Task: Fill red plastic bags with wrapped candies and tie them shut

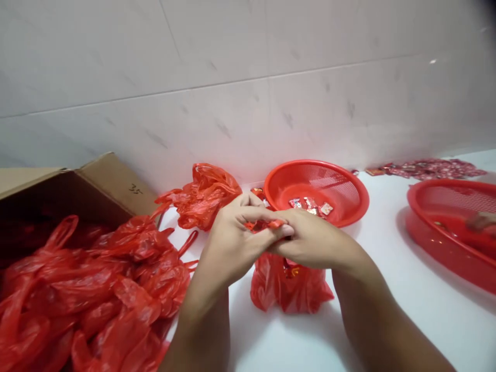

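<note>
Left hand (236,235) and right hand (313,237) meet, fingers (267,238) gripping the top of a red bag (294,297) on the white surface (271,343). Just beyond: red basket (360,204), small packets (311,204) inside.

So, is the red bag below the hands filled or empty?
Not empty: the red bag bulges, and shiny wrappers show within it. How full, I cannot tell: left hand and right hand cover its top.

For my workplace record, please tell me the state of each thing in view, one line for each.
Held bag: upright, bulging, top gathered
Left hand: grip closed on the bag's top
Right hand: against the left, fingers mostly hidden
Middle basket: upright, few packets inside
Right basket: upright, another person's hand inside
Cardboard box: open
Bag heap: crumpled
Bag bundle near wall: crumpled
Packets along wall: loosely heaped
</note>
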`<control>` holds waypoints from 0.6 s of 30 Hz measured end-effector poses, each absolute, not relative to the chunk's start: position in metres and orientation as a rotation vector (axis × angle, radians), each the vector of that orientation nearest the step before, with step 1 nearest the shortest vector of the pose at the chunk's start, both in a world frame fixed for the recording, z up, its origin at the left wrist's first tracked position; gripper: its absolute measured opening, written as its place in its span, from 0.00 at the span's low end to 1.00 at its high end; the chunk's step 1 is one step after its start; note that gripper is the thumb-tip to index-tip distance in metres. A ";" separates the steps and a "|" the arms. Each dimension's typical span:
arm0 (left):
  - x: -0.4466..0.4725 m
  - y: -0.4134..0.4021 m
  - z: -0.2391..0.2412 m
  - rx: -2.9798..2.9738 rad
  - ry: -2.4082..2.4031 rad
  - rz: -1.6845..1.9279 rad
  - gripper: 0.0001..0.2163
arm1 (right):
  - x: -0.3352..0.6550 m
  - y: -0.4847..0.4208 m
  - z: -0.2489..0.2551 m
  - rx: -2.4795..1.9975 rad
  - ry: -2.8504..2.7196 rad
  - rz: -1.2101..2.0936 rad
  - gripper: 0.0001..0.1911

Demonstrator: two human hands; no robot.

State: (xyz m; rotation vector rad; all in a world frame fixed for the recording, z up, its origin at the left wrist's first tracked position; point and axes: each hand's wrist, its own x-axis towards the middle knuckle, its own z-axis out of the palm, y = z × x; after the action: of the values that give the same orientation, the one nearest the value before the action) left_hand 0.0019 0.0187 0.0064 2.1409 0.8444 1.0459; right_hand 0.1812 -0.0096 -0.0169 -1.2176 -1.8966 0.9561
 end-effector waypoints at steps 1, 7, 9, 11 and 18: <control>0.005 0.021 0.005 2.166 0.866 1.061 0.06 | 0.184 -0.006 -0.018 -1.226 -1.907 0.979 0.15; 0.015 0.037 0.001 2.163 0.801 0.905 0.15 | 0.217 -0.004 -0.013 -1.197 -1.759 1.130 0.28; 0.017 0.040 0.001 2.178 0.800 0.835 0.12 | 0.223 -0.006 -0.010 -1.170 -1.720 1.214 0.31; 0.020 0.040 0.001 2.194 0.841 0.860 0.09 | 0.224 -0.007 -0.009 -1.151 -1.678 1.285 0.32; 0.021 0.040 -0.002 2.187 0.990 1.077 0.09 | 0.224 -0.001 -0.017 -1.020 -1.428 1.348 0.27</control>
State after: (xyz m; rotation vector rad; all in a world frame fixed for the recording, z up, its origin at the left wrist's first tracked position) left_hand 0.0211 0.0402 -0.0015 2.1867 0.9899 1.0767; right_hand 0.2240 -0.0006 -0.0166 -1.0197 -1.4277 1.3484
